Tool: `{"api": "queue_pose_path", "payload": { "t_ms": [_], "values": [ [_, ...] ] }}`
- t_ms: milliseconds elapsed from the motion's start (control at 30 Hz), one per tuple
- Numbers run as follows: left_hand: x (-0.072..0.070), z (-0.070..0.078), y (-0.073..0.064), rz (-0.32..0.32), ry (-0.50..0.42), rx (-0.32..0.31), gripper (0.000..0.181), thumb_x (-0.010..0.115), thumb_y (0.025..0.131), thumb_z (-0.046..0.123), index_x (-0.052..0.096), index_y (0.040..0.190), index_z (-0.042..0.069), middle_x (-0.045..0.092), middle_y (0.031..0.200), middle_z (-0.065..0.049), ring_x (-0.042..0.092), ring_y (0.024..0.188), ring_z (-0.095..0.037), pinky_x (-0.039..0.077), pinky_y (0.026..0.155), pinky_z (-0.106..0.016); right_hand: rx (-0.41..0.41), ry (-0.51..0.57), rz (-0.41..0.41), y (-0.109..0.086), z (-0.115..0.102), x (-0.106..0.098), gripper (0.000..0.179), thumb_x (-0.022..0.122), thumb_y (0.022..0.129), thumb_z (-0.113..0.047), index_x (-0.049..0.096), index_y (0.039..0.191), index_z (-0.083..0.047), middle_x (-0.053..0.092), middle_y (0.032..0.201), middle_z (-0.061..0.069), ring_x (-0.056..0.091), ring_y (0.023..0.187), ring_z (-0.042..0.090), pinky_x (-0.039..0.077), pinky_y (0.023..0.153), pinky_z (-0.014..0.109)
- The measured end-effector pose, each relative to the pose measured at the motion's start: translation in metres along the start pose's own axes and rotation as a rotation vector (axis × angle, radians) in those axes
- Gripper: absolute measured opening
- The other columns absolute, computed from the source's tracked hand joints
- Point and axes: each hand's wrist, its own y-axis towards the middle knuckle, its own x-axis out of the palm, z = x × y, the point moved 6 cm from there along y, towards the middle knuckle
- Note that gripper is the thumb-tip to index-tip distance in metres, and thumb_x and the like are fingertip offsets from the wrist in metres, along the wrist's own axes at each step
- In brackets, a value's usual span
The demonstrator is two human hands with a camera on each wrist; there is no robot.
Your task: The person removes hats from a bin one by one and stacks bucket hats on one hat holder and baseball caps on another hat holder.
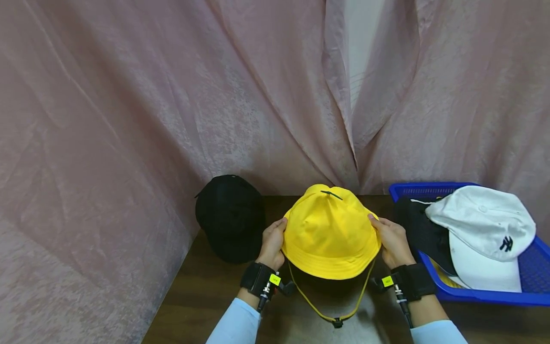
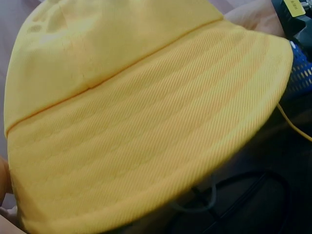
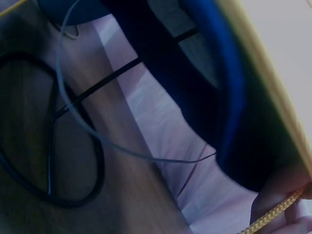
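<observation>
In the head view, the yellow hat (image 1: 328, 234) is held up above the wooden surface (image 1: 189, 296), brim towards the wearer of the camera. The left hand (image 1: 272, 243) grips its brim at nine o'clock and the right hand (image 1: 392, 241) at three, the fingers of each clamped on the edge with the thumb showing. Gripping opposite sides probably spreads the brim and balances the soft crown. A yellow cord (image 1: 328, 317) hangs in a loop at six o'clock, drawn down, it seems, by its own weight and the dark toggle (image 1: 337, 323). From the hat, a black cap (image 1: 229, 215) rests at nine o'clock, just beyond the left hand. At three lies a blue basket (image 1: 485, 297), where a white cap (image 1: 481, 220) overlaps a dark hat (image 1: 417, 229), likely stacked to share the space.

In the left wrist view, the stitched brim fills most of the frame; fingers hold its edge at eight o'clock, and the basket shows at three.

In the right wrist view, fingers pinch the brim at five o'clock, the braided cord running across them. It is dim there, so the dark blue expanse near one o'clock may be the hat's underside.
</observation>
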Motion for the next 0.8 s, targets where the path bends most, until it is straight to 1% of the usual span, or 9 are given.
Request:
{"api": "queue_pose_path", "payload": {
  "t_ms": [200, 300, 367, 433, 533, 600, 700, 800],
  "values": [
    [-0.001, -0.006, 0.001, -0.024, 0.049, 0.005, 0.035, 0.059, 0.104, 0.028, 0.066, 0.124, 0.0, 0.064, 0.115, -0.009, 0.06, 0.102, -0.02, 0.048, 0.092, -0.035, 0.012, -0.003, 0.02, 0.001, 0.012, -0.001, 0.047, 0.063, 0.101, -0.034, 0.053, 0.125, 0.005, 0.064, 0.082, -0.007, 0.063, 0.071, 0.007, 0.055, 0.065, 0.024],
    [-0.005, -0.008, -0.001, -0.065, 0.026, 0.001, 0.044, 0.06, 0.103, 0.033, 0.061, 0.131, 0.0, 0.063, 0.123, -0.01, 0.06, 0.108, -0.02, 0.048, 0.096, -0.034, 0.016, 0.048, 0.007, -0.001, 0.016, 0.0, 0.053, 0.065, 0.1, -0.036, 0.052, 0.131, 0.005, 0.064, 0.09, -0.008, 0.063, 0.079, 0.006, 0.055, 0.071, 0.023],
    [-0.009, -0.011, -0.007, -0.104, -0.006, -0.02, 0.049, 0.06, 0.103, 0.037, 0.056, 0.137, 0.002, 0.061, 0.128, -0.01, 0.06, 0.11, -0.02, 0.049, 0.094, -0.033, 0.024, 0.098, -0.018, -0.006, 0.018, -0.001, 0.056, 0.065, 0.099, -0.038, 0.049, 0.135, 0.002, 0.063, 0.097, -0.009, 0.063, 0.085, 0.005, 0.054, 0.075, 0.022],
    [-0.013, -0.013, -0.013, -0.146, -0.043, -0.044, 0.052, 0.061, 0.102, 0.038, 0.051, 0.14, 0.005, 0.059, 0.13, -0.01, 0.06, 0.108, -0.019, 0.049, 0.09, -0.032, 0.03, 0.138, -0.057, -0.011, 0.02, -0.005, 0.056, 0.063, 0.1, -0.038, 0.045, 0.138, -0.002, 0.063, 0.102, -0.01, 0.063, 0.09, 0.005, 0.054, 0.078, 0.023],
    [-0.019, -0.014, -0.024, -0.216, -0.058, -0.074, 0.055, 0.065, 0.1, 0.038, 0.045, 0.142, 0.009, 0.059, 0.126, -0.01, 0.061, 0.101, -0.018, 0.049, 0.082, -0.033, 0.034, 0.145, -0.15, -0.019, 0.02, -0.01, 0.052, 0.059, 0.103, -0.038, 0.04, 0.138, -0.006, 0.064, 0.103, -0.009, 0.065, 0.09, 0.007, 0.054, 0.078, 0.026],
    [-0.021, -0.015, -0.031, -0.265, -0.054, -0.075, 0.059, 0.067, 0.098, 0.036, 0.042, 0.144, 0.008, 0.061, 0.123, -0.009, 0.062, 0.097, -0.018, 0.048, 0.08, -0.033, 0.029, 0.131, -0.214, -0.024, 0.021, -0.012, 0.053, 0.058, 0.104, -0.035, 0.035, 0.142, -0.005, 0.066, 0.105, -0.007, 0.066, 0.092, 0.009, 0.055, 0.079, 0.027],
    [-0.022, -0.017, -0.038, -0.319, -0.064, -0.058, 0.065, 0.07, 0.097, 0.031, 0.038, 0.149, 0.009, 0.063, 0.121, -0.007, 0.064, 0.094, -0.016, 0.048, 0.081, -0.034, 0.019, 0.111, -0.294, -0.031, 0.021, -0.013, 0.062, 0.057, 0.105, -0.027, 0.024, 0.151, -0.001, 0.066, 0.11, -0.005, 0.067, 0.098, 0.011, 0.055, 0.084, 0.03],
    [-0.024, -0.02, -0.041, -0.332, -0.093, -0.031, 0.068, 0.072, 0.096, 0.025, 0.035, 0.151, 0.01, 0.066, 0.122, -0.007, 0.065, 0.094, -0.015, 0.048, 0.083, -0.034, 0.01, 0.118, -0.32, -0.034, 0.024, -0.014, 0.069, 0.058, 0.105, -0.02, 0.015, 0.155, 0.0, 0.067, 0.113, -0.004, 0.066, 0.102, 0.012, 0.054, 0.089, 0.031]
  ]
}}
